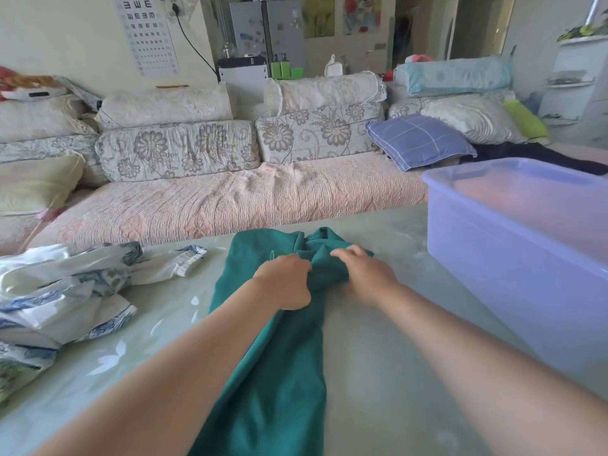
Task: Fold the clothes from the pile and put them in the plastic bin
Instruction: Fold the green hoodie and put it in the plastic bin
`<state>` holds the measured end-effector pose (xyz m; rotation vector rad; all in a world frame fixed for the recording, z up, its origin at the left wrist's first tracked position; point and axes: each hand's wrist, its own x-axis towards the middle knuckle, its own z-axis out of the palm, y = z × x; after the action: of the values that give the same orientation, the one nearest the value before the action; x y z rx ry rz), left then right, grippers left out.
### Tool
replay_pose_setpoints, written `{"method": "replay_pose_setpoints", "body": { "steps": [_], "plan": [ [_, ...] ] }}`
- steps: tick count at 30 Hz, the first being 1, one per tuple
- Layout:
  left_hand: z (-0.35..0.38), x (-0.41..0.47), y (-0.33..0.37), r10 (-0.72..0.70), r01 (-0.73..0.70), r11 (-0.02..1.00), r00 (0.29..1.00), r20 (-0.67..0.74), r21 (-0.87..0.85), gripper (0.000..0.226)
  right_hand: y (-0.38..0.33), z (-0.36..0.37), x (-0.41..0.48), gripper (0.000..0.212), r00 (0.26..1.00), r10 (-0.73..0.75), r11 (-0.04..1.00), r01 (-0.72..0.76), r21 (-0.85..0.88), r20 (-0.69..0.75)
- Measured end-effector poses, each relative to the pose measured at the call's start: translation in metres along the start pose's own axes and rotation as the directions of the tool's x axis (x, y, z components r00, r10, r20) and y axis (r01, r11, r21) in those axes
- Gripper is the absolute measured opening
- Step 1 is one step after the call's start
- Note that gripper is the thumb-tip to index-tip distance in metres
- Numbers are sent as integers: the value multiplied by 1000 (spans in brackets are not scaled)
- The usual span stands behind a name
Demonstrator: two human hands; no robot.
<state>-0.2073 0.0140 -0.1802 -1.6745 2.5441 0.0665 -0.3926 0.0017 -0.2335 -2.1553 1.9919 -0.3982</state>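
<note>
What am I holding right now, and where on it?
The left hand and right hand both grip the green garment at its bunched far end.

Soft daylight, faint shadows, slight blur, wide-angle bowing at edges

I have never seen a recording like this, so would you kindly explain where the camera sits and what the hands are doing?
There is no machine here: a person wears one wide-angle camera on the head, looking forward and down, so both bare arms reach in from below. The left hand and the right hand both grip the bunched far end of a green garment, which lies stretched along a glossy pale table. On its left lies a pile of white and blue patterned clothes; on its right stands a translucent plastic bin. What the bin holds I cannot tell. A sofa stands behind.
</note>
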Motion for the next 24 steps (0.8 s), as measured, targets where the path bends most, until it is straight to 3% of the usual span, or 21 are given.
{"method": "replay_pose_setpoints", "body": {
  "steps": [4,7,10,13,15,18,22,24],
  "plan": [
    [-5,13,16,-56,64,986,997,-53,152,20,3,9,24,45,1000,5,998,-7,-69,-30],
    [-3,26,24,-61,91,970,989,-136,226,43,-2,9,37,35,974,8,999,1,40,-225],
    [-8,42,23,-136,160,984,957,-258,73,46,-16,-4,50,31,881,-51,935,207,286,-471],
    [-26,50,0,-339,263,928,889,-308,-263,30,-34,-14,65,34,788,-177,850,424,312,-589],
    [-33,50,-30,-517,348,769,832,-202,-536,31,-44,-13,70,57,804,-228,817,465,341,-549],
    [-23,45,-82,-621,471,631,782,-39,-616,36,-58,2,74,68,868,-259,844,417,338,-423],
    [5,36,-101,-612,602,668,779,137,-439,36,-75,31,79,59,968,-242,940,252,231,-71],
    [6,45,-100,-592,582,716,799,105,-385,44,-82,39,81,60,972,-232,944,218,245,29]
  ]
}}
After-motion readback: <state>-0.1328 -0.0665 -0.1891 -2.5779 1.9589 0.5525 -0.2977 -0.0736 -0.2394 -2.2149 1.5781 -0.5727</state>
